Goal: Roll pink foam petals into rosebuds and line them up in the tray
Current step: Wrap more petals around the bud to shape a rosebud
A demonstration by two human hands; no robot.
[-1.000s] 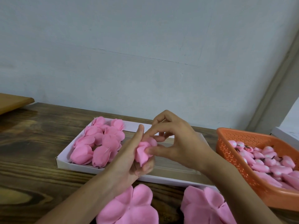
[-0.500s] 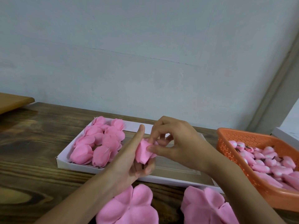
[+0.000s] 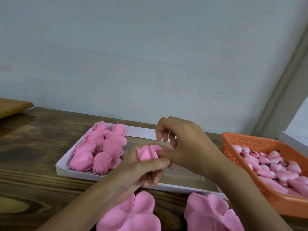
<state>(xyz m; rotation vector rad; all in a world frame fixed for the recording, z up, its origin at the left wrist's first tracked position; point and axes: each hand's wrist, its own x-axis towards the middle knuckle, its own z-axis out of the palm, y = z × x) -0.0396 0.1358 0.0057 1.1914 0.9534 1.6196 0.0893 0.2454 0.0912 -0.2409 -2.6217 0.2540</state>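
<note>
On the wooden table (image 3: 33, 147) I take the white tray (image 3: 61, 169) as landmark. Finished rosebuds (image 3: 100, 147) crowd its left end, leaving room rightward. An orange basket (image 3: 250, 142) stands to its right and flat petals (image 3: 133, 214) lie in front, within reach. Above its middle, the left hand (image 3: 141, 170) clasps the half-rolled bud (image 3: 146, 153), and the right hand (image 3: 188, 147) pinches its outer petal, I judge to tighten the wrap.

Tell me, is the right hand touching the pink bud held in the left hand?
Touching. The head view shows the right hand pressing against the pink bud, which the left hand grips.
</note>
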